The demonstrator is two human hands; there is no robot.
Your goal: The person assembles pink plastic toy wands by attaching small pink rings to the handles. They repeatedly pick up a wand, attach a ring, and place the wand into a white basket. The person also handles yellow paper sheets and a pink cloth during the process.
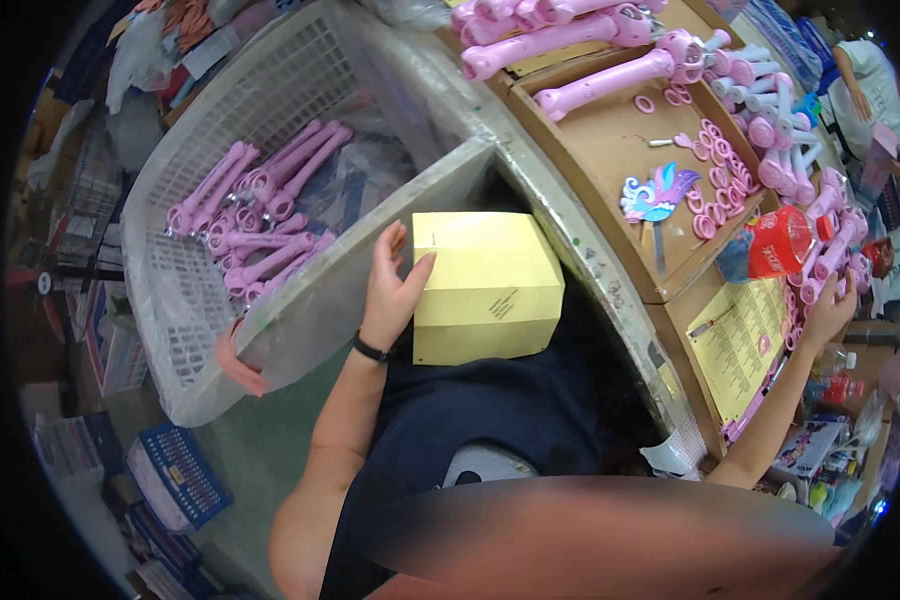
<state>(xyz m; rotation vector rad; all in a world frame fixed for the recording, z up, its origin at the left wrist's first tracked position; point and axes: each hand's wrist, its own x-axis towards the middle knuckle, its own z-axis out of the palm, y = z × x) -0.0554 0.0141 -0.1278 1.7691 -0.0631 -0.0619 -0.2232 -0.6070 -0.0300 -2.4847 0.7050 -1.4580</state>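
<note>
Yellow creased card lay on the dark-clothed lap, probably so the left hand, thumb at its edge and fingers loosely spread, could steady it, while the right hand half-curled among pink plastic tubular handles, its hold impossible to tell.

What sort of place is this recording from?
Probably a small assembly or packing workshop: a large white basket holds many matching pink handles, loose pink rings lie in a cardboard tray, and a person sits between them.
</note>
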